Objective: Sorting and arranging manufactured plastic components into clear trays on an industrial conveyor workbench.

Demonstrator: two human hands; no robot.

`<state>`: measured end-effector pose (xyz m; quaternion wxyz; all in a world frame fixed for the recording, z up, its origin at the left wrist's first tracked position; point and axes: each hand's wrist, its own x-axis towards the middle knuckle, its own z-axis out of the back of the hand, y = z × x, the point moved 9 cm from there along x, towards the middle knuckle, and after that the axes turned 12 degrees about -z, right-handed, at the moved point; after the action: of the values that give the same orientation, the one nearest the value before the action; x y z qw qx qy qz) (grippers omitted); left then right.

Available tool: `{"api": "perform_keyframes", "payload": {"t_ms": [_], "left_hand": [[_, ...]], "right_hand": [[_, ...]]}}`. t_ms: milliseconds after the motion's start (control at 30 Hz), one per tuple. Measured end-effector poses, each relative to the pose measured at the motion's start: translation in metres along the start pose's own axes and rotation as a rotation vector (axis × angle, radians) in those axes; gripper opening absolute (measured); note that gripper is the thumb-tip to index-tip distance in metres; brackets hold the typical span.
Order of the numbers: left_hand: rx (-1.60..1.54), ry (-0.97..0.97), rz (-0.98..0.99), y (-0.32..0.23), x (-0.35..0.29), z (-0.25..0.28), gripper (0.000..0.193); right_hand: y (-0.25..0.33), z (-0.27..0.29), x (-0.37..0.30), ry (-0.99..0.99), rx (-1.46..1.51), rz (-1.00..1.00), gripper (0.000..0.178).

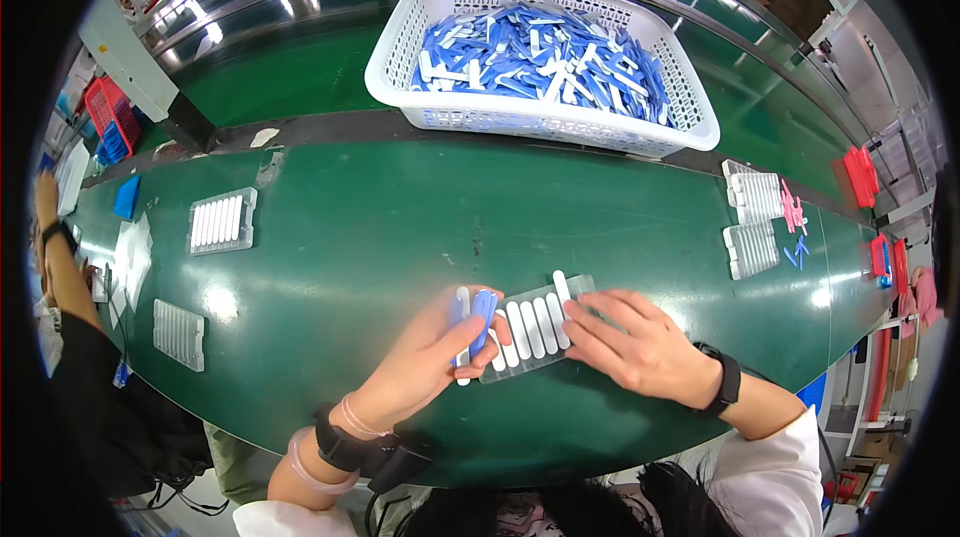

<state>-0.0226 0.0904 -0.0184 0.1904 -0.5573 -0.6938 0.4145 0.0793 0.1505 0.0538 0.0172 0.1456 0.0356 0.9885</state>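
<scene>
Near the front edge of the green table (350, 217), left hand (425, 349) had fingers curled closed round a small bunch of blue and white strips (484, 317). Right hand (635, 349) had fingers bent, partly spread, at the end white strip (561, 287), which poked past the clear tray's (581, 285) far edge; couldn't tell if pinched or just pressed. More white strips (533, 329) lay side by side in the tray, between both hands. White basket (440, 117) of similar pieces sat well beyond.
</scene>
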Motion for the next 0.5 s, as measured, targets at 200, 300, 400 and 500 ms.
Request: {"api": "perform_keyframes", "payload": {"t_ms": [200, 300, 400, 500], "left_hand": [[0.202, 0.132, -0.057, -0.003, -0.001, -0.009, 0.017], [0.265, 0.195, -0.076, -0.003, -0.002, -0.013, 0.02], [0.265, 0.245, -0.082, 0.0, -0.001, -0.018, 0.02], [0.194, 0.103, -0.072, -0.001, 0.001, -0.006, 0.014]], "right_hand": [[-0.01, 0.008, -0.005, -0.01, 0.259, -0.19, 0.026], [-0.034, -0.014, 0.013, 0.094, 1.1, -0.727, 0.023], [-0.031, -0.046, 0.015, 0.231, 1.52, -0.874, 0.017], [-0.058, -0.02, 0.019, -0.026, 1.297, -0.732, 0.008]]}}
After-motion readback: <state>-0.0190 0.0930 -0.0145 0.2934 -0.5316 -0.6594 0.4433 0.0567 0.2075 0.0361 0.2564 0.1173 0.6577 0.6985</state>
